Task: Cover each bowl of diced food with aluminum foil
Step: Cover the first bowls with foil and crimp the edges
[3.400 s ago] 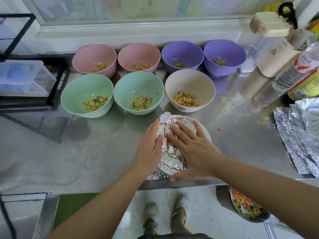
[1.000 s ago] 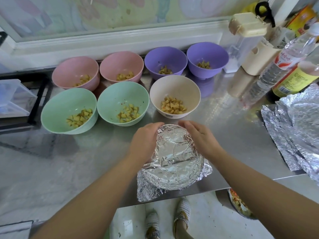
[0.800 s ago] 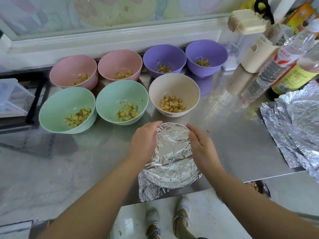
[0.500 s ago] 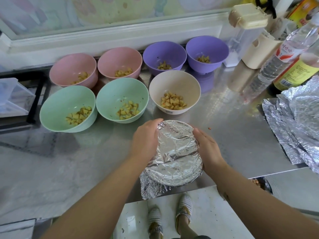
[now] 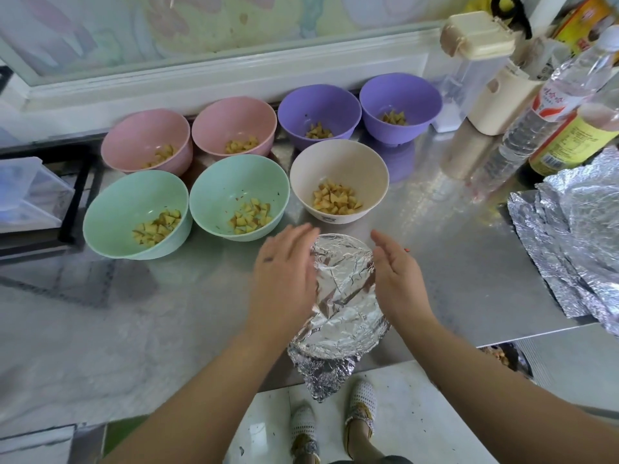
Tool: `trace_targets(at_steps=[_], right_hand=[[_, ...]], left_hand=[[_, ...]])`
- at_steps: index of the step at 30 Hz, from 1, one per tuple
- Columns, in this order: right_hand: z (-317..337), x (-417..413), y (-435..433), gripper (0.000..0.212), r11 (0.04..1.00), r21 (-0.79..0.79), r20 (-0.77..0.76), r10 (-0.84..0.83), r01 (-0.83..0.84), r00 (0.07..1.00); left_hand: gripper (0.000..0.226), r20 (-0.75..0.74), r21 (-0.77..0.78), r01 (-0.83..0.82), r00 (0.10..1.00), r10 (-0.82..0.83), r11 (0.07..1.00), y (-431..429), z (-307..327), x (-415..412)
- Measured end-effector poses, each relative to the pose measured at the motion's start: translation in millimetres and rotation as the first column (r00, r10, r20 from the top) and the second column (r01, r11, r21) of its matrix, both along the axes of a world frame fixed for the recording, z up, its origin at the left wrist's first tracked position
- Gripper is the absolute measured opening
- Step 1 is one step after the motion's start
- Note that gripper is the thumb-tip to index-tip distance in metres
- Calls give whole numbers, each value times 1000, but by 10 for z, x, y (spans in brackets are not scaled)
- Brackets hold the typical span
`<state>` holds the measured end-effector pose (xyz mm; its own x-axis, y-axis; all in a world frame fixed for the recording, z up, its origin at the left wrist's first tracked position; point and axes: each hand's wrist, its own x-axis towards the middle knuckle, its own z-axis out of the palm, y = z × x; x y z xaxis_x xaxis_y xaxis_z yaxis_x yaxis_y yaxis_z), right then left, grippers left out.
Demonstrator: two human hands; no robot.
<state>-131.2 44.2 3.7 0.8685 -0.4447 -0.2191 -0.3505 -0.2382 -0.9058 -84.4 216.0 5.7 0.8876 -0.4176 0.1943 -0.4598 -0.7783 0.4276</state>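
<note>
the round bowl capped in crinkled aluminium foil (image 5: 341, 296) sits with the uncovered cream plastic bowl of diced food (image 5: 338, 182) just behind it. left hand (image 5: 284, 283) and right hand (image 5: 398, 283) flank it, fingers straight and pressed together, seemingly to press the foil down around its rim.

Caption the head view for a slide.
Left hand and right hand flank the foil-covered bowl; seven bowls of diced food stand uncovered behind, spare foil sheets at right.

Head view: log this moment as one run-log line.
foil-covered bowl: wrapped | left hand: open, beside it | right hand: open, opposite side | uncovered bowls: seven | spare foil: far right
</note>
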Motion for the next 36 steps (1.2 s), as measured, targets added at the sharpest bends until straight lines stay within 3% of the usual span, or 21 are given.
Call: trace_targets(at_steps=[3,6,12,16,19,24,30,33,36], right_hand=[[-43,5,57,39,1000,2,2,5,-5,1000],[-114,-32,56,38,999,38,-25,24,-24,999],[-263,-87,-32,34,958,286,15,31,-34,999],[-214,-56,-72,34,937,327,57,111,-123,992],[-121,78,-122,32,930,286,19,235,-230,972],[15,436,-255,25,885,-79,-106,451,-459,886],[53,40,-377,31,962,-125,136,259,-243,956],[-91,-285,-197,49,933,-191,148,334,-305,931],[-254,-352,-37,56,960,-131,121,265,-249,957]], left_hand=[[52,-6,264,308,948,-318,914,-142,-88,125],[63,-77,427,356,930,-359,831,-179,-223,122],[67,-75,461,330,939,-334,824,-183,-254,88],[67,-73,444,306,949,-306,842,-176,-230,38],[67,-91,423,206,978,-185,882,-151,-213,-72],[87,-186,377,28,981,46,926,-150,-107,-254],[112,-237,480,265,957,-167,836,-110,14,-111],[113,-232,485,254,960,-156,837,-106,-36,-83],[109,-186,497,231,970,-158,836,-99,-74,-95]])
